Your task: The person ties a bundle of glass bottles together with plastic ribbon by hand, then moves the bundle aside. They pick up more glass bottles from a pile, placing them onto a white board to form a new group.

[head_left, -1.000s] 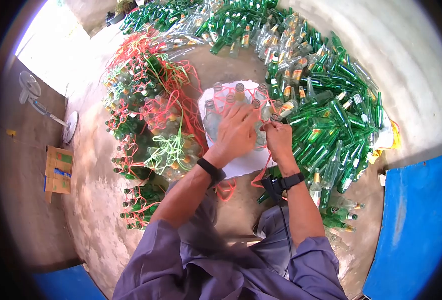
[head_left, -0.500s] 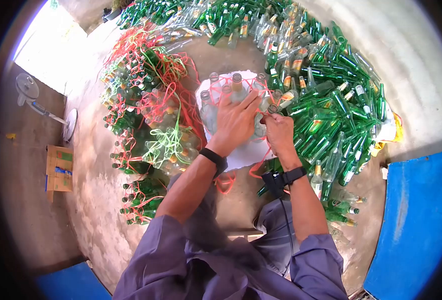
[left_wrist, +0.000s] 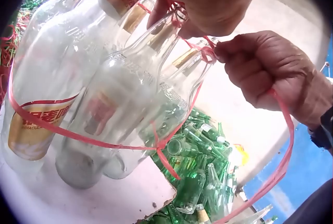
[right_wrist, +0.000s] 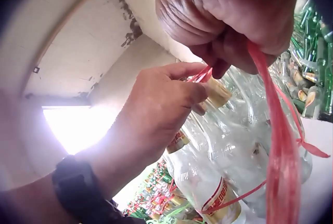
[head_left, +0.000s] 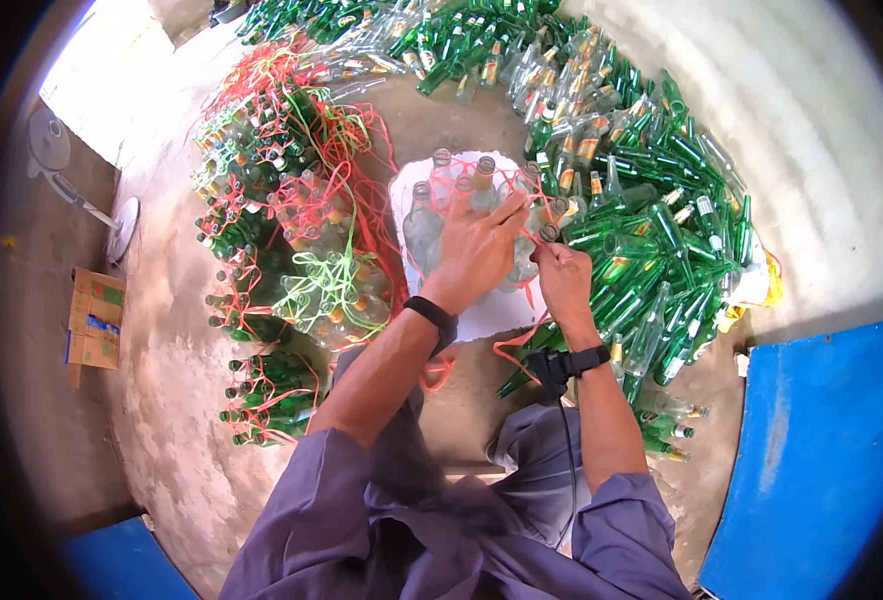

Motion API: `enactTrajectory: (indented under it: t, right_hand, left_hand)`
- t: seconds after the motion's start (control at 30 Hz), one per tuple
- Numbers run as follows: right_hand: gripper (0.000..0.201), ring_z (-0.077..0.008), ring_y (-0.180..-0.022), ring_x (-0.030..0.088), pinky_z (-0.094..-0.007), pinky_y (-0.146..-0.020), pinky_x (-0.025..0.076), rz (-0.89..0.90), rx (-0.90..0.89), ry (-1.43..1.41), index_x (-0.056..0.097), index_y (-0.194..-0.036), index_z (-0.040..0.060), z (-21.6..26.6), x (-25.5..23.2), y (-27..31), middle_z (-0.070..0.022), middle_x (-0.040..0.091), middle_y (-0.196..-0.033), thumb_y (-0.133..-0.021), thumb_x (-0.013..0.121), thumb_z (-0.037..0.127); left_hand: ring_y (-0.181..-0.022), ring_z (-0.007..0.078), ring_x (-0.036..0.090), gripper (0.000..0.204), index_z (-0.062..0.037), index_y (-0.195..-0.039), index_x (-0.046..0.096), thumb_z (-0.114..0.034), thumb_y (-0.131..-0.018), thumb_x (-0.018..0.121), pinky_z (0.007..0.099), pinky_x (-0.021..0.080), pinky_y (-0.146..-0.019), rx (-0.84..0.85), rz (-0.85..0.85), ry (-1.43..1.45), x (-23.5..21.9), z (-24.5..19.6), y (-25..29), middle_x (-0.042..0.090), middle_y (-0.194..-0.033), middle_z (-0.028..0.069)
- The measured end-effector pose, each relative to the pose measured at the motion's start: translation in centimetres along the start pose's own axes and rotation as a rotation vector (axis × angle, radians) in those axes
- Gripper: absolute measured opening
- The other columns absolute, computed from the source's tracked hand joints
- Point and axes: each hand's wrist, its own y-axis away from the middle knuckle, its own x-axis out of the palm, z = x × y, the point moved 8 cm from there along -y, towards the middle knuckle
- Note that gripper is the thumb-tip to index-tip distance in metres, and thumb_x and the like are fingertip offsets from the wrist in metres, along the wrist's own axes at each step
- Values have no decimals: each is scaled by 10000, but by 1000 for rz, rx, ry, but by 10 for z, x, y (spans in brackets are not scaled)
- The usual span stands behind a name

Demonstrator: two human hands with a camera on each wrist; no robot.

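Note:
Several clear glass bottles [head_left: 424, 225] stand upright in a cluster on a white board [head_left: 477, 325], with red plastic cord [left_wrist: 93, 140] looped round their bodies and necks. The left hand [head_left: 478, 255] lies over the bottle necks; in the right wrist view its thumb and forefinger [right_wrist: 161, 102] pinch the red cord at a neck. At the cluster's right edge, the right hand [head_left: 565, 283] grips the cord beside a bottle mouth, fingers curled. A length of cord [right_wrist: 281, 151] hangs down out of the right fist [left_wrist: 268, 70].
Green and clear bottles [head_left: 652, 240] lie heaped at the right and along the back. Bundles of bottles tied with red and green cord [head_left: 327, 285] stand at the left. Further left are a fan [head_left: 50, 140] and a cardboard box [head_left: 97, 318]. A blue panel [head_left: 822, 440] stands at the right.
The head view has shifted slightly. Both hands stay at the same bottle necks, with small shifts of the fingers; the right hand still holds the cord.

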Motion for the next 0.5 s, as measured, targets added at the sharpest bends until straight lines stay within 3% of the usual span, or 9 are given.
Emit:
enactTrajectory:
  t: [0.13, 0.2, 0.43, 0.5]
  right_hand:
    - [192, -306, -531, 548, -376, -562, 449, -52, -156, 167, 626, -756, -36, 16, -6, 5, -206, 580, -637, -870, 571, 108]
    - [185, -323, -544, 565, -377, -561, 456, -54, -194, 246, 608, -742, -37, 23, -9, 3, -212, 587, -651, -869, 582, 96]
    - [171, -412, -650, 619, -460, -582, 482, 37, -430, 584, 600, -711, -10, 69, -20, -25, -219, 614, -679, -855, 613, 81]
    - [172, -410, -645, 618, -460, -585, 483, 37, -428, 590, 607, -714, -9, 65, -23, -40, -216, 615, -677, -856, 619, 89]
  left_hand:
    - [-714, 158, 686, 339, -112, -1095, 688, -48, -766, 634, 366, 378, -816, -15, -2, -3, 3, 2, 2, 650, -1267, -12]
    - [-649, 173, 669, 315, -96, -1052, 708, -38, -756, 615, 449, 308, -1039, -18, -43, 58, 1, 3, 3, 661, -1250, 11]
    - [-657, 195, 662, 364, -94, -1112, 678, -31, -769, 575, 427, 338, -945, -57, 11, 95, 7, 6, 4, 631, -1300, 37]
    - [-697, 182, 676, 361, -101, -1114, 686, -34, -767, 610, 383, 365, -848, -66, 25, 63, 8, 6, 3, 620, -1301, -10]
